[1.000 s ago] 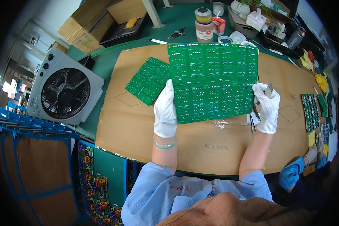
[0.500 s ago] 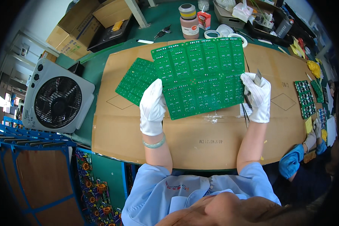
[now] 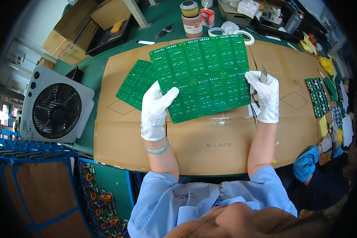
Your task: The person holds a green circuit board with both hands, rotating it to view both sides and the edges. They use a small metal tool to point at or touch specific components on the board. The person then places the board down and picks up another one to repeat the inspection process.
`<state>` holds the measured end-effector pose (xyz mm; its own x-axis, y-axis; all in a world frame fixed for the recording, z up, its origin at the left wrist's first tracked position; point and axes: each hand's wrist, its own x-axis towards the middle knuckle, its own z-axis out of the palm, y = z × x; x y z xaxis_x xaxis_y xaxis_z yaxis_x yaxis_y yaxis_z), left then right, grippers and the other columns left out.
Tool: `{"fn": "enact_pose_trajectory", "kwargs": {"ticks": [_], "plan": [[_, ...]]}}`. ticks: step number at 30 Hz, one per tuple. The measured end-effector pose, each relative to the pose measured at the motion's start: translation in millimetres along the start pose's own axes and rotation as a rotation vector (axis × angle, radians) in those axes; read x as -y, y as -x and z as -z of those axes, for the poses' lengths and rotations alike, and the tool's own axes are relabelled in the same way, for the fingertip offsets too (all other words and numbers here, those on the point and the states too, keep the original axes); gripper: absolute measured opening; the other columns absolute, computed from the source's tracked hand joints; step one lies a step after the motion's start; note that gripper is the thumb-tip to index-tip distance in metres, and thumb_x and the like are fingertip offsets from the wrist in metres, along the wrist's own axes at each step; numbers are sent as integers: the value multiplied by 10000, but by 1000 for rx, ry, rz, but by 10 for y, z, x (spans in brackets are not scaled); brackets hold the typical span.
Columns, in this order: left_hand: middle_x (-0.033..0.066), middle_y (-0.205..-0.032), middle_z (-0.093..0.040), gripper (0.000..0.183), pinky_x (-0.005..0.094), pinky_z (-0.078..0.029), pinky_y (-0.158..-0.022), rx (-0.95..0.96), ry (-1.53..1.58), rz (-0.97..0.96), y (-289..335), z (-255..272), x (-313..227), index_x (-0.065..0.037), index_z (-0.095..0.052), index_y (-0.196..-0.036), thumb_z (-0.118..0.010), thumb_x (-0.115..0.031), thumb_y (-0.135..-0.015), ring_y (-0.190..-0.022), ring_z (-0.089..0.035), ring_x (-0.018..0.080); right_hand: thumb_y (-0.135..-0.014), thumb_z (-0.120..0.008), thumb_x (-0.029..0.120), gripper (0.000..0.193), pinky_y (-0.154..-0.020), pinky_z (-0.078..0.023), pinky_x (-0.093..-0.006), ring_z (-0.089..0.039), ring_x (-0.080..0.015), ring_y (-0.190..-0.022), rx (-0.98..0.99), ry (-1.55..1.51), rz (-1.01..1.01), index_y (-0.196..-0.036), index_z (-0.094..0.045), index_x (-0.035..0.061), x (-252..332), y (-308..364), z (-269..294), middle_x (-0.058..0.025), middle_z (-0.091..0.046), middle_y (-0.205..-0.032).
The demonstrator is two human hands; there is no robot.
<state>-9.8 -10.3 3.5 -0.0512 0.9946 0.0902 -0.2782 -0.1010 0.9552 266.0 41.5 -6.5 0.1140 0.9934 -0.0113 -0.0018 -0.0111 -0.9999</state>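
My left grip (image 3: 156, 109) and right grip (image 3: 265, 93), also holding a metal tool (image 3: 263, 74), pinch the raised green board (image 3: 204, 81) mid-frame; other board (image 3: 135, 84) lies left.

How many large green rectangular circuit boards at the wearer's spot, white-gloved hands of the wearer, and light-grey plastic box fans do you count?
Large green rectangular circuit boards: 2 (raised board; board lying on the brown cardboard sheet)
White-gloved hands of the wearer: 2 (left hand; right hand)
Light-grey plastic box fan: 1
Total: 5
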Motion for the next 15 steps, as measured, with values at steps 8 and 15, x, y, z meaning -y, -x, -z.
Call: {"fn": "enact_pose_trajectory", "kwargs": {"ticks": [8, 15], "plan": [[78, -1102, -613, 414, 274, -449, -854, -29, -15, -44, -34, -23, 49, 28, -541, -1193, -666, -100, -820, -955, -571, 134, -764, -765, 250, 257, -426, -248, -193, -380, -21, -455, 0, 30, 17, -827, -689, 13, 5, 13, -5, 16, -530, -562], [74, -1102, -613, 423, 269, -443, -855, -38, -65, -64, -35, -44, 64, 28, -537, -1203, -665, -116, -827, -954, -564, 125, -765, -763, 241, 246, -430, -263, -195, -390, -27, -458, 10, 13, 24, -825, -693, 13, 2, 8, -4, 23, -532, -570]]}}
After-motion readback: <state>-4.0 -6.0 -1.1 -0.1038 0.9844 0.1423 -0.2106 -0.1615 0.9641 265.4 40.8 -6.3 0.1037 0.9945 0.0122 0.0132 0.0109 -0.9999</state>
